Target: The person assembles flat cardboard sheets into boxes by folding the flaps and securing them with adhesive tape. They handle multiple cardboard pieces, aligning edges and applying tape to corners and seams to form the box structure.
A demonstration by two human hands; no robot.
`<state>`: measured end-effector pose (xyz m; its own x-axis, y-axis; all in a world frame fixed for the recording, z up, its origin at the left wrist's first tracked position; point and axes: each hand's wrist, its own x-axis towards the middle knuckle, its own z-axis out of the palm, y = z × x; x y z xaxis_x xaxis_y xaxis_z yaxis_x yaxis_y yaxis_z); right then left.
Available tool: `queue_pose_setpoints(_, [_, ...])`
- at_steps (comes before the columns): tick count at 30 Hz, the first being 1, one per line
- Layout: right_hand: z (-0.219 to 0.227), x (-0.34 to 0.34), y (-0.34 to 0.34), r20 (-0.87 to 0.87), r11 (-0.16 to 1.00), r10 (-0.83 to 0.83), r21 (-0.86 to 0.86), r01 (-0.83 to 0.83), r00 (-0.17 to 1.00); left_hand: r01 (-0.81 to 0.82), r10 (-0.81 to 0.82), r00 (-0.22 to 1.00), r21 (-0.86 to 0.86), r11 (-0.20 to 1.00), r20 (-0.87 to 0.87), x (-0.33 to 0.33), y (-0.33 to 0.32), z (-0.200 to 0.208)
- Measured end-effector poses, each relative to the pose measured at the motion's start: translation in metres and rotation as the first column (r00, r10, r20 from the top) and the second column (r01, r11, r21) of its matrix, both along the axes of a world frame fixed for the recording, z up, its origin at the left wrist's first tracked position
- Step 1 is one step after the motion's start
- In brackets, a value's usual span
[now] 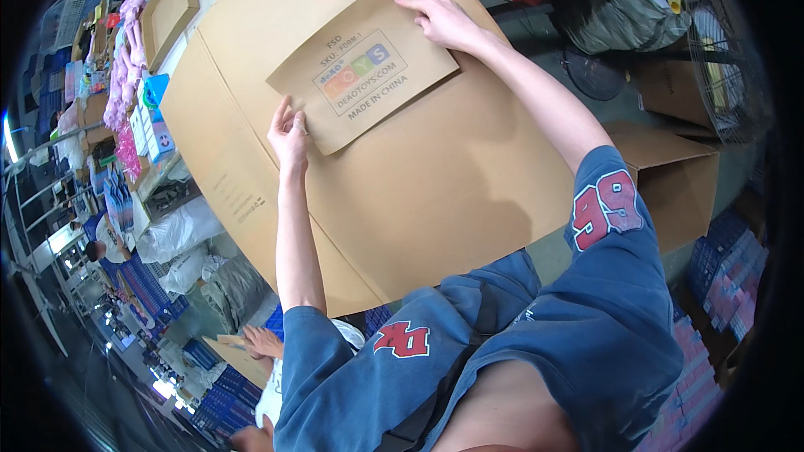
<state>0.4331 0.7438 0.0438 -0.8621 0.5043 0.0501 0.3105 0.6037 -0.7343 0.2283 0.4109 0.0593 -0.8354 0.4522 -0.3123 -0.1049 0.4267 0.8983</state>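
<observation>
Step in hand, as judged: handling the brown printed sheet [362, 75] over the large flat cardboard [419, 201]. For good practice, both sides call for even, light tension so that the sheet does not buckle. Its edges are best brought square to the cardboard's crease [239, 105], and the curled border eased down from the middle outward. A hard pinch would risk creasing the corners. The fingers are best placed clear of the print.

Position: the sheet lies aslant over the upper part of the cardboard, between the two hands, print facing up. It bows slightly; a dark shadow along its lower right edge suggests that this edge is raised.

The fingers of the left hand [289, 136] are at the sheet's left edge and appear to grasp it lightly, thumb opposed to the index. The fingers of the right hand [448, 23] are at the upper right edge, index extended and touching the sheet. Whether the right thumb closes on it from beneath cannot be told.

Surroundings: an open cardboard box [674, 172] stands to the right of the work. Another person's hand [263, 341] shows at lower left, well apart from the sheet.
</observation>
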Motion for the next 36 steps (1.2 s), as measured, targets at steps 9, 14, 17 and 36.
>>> queue_pose_setpoints(9, [0.004, 0.001, -0.013, 0.113, 0.937, 0.003, 0.347, -0.042, 0.994, -0.012, 0.011, 1.000, -0.022, 1.000, -0.020, 0.007, 0.005, 0.007])
queue_pose_setpoints(14, [0.016, -0.005, -0.012, 0.252, 0.938, -0.042, 0.344, -0.049, 0.967, 0.017, -0.021, 0.995, -0.047, 0.999, -0.097, 0.005, 0.003, 0.002])
queue_pose_setpoints(17, [0.025, -0.011, -0.007, 0.335, 0.936, -0.050, 0.345, -0.073, 0.941, 0.051, -0.074, 0.989, -0.170, 0.984, -0.130, 0.001, 0.003, -0.001])
queue_pose_setpoints(36, [-0.015, -0.036, -0.074, 0.360, 0.792, -0.082, 0.590, -0.158, 0.929, -0.058, -0.320, 0.732, -0.523, 0.850, -0.601, 0.054, -0.075, -0.001])
